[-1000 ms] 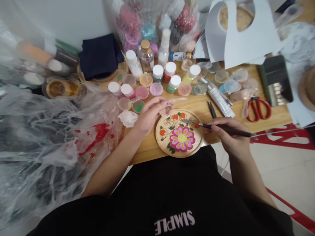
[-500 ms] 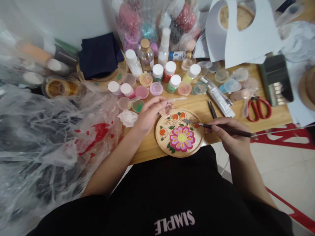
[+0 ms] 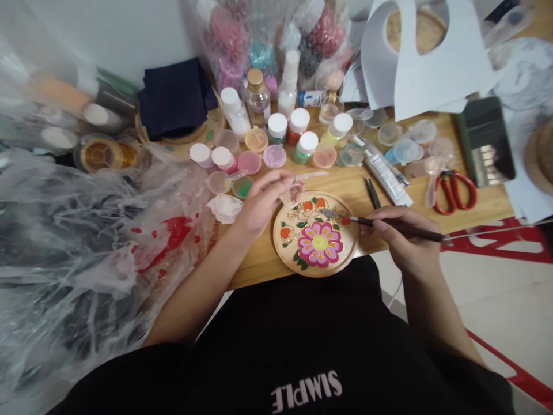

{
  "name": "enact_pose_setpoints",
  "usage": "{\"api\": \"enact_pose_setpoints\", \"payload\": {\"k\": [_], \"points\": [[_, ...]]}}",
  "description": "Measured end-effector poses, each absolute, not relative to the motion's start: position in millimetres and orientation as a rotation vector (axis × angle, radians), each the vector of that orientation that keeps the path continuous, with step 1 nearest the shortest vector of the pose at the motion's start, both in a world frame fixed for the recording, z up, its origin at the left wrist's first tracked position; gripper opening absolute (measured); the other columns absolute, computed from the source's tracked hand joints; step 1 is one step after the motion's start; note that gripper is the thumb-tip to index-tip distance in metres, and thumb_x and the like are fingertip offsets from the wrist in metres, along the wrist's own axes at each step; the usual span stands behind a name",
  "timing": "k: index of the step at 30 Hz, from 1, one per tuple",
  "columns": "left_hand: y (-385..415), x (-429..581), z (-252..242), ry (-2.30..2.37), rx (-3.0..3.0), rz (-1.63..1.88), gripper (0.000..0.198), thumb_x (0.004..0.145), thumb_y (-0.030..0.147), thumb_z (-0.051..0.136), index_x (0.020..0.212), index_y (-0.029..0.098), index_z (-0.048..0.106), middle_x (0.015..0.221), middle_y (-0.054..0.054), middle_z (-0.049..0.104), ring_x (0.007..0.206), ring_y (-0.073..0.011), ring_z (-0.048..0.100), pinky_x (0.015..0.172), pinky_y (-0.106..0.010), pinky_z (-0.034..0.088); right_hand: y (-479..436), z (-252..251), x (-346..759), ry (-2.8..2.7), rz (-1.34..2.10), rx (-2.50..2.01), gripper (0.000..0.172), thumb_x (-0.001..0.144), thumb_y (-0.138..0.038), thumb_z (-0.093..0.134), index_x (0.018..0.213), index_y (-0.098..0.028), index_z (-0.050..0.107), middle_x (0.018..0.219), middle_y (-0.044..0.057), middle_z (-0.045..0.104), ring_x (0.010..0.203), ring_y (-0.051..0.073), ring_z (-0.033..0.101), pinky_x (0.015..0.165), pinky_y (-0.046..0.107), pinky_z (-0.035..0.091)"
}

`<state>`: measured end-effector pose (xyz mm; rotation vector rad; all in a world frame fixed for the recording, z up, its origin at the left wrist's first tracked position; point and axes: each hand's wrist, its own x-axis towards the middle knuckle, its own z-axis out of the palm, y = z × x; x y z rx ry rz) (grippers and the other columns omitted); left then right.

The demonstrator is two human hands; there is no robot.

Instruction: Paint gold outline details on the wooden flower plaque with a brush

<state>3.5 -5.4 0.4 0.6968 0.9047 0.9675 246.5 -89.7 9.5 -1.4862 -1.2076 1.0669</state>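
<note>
A round wooden plaque (image 3: 283, 260) with a pink and purple flower, orange fruits and green leaves lies at the table's front edge. My right hand (image 3: 408, 239) is closed on the dark handle of a thin spatula-like tool (image 3: 393, 226). The tool's flat metal tip is over the plaque's upper right part; whether it touches cannot be made out. A cord runs from the handle's rear end. My left hand (image 3: 265, 202) pinches a small clear plastic cup (image 3: 294, 193) above the plaque's upper left rim. The cup's contents are hard to see.
Behind the plaque stand several white-capped jars (image 3: 306, 147) and small colour cups (image 3: 249, 162). Black tweezers (image 3: 372, 193), a silver tube (image 3: 389, 178) and red-handled pliers (image 3: 454, 193) lie to the right. Crumpled plastic film (image 3: 99, 248) and a white tissue (image 3: 224, 208) are at left.
</note>
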Motion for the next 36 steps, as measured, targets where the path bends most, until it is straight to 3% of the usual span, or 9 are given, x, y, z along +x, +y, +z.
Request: {"api": "enact_pose_setpoints", "payload": {"k": [15, 23, 29, 32, 36], "points": [[-6, 4, 1, 0.895, 0.678, 0.988, 0.011, 0.077, 0.027, 0.071, 0.076, 0.016, 0.067, 0.076, 0.001, 0.072, 0.073, -0.0080, 0.066, 0.072, -0.021, 0.050, -90, 7, 247, -1.195, 1.079, -1.457, 0.008, 0.077, -0.029, 0.078, 0.083, -0.025, 0.075, 0.074, 0.000, 0.075, 0.061, 0.014, 0.070, 0.059, 0.026, 0.058], [-6, 4, 3, 0.930, 0.636, 0.967, 0.012, 0.074, 0.027, 0.072, 0.078, 0.016, 0.066, 0.075, 0.001, 0.071, 0.069, -0.0086, 0.065, 0.069, -0.022, 0.050, -80, 14, 244, -1.030, 1.024, -1.386, 0.010, 0.072, -0.030, 0.081, 0.076, -0.023, 0.075, 0.066, 0.000, 0.071, 0.054, 0.014, 0.065, 0.054, 0.028, 0.052], [-7, 5, 4, 0.970, 0.595, 0.987, 0.026, 0.061, 0.034, 0.082, 0.074, 0.016, 0.068, 0.072, 0.001, 0.072, 0.073, -0.0100, 0.067, 0.072, -0.022, 0.049, -57, 30, 228, -0.908, 1.104, -1.220, 0.014, 0.070, -0.034, 0.080, 0.070, -0.022, 0.073, 0.056, -0.001, 0.066, 0.047, 0.013, 0.059, 0.046, 0.026, 0.045], [-8, 6, 4, 0.971, 0.517, 0.999, 0.035, 0.056, 0.038, 0.085, 0.073, 0.015, 0.067, 0.072, 0.001, 0.072, 0.068, -0.0104, 0.066, 0.070, -0.024, 0.050, -50, 36, 221, -1.021, 1.145, -1.115, 0.012, 0.075, -0.032, 0.076, 0.072, -0.022, 0.073, 0.060, -0.001, 0.067, 0.049, 0.012, 0.060, 0.051, 0.027, 0.049], [-6, 8, 10, 0.932, 0.514, 1.057, 0.033, 0.059, 0.038, 0.084, 0.073, 0.014, 0.066, 0.071, -0.001, 0.070, 0.068, -0.0115, 0.065, 0.069, -0.026, 0.050, -46, 48, 216, -1.417, 1.004, -1.134, 0.006, 0.084, -0.020, 0.067, 0.086, -0.024, 0.071, 0.076, -0.001, 0.072, 0.065, 0.013, 0.068, 0.059, 0.025, 0.054]]}}
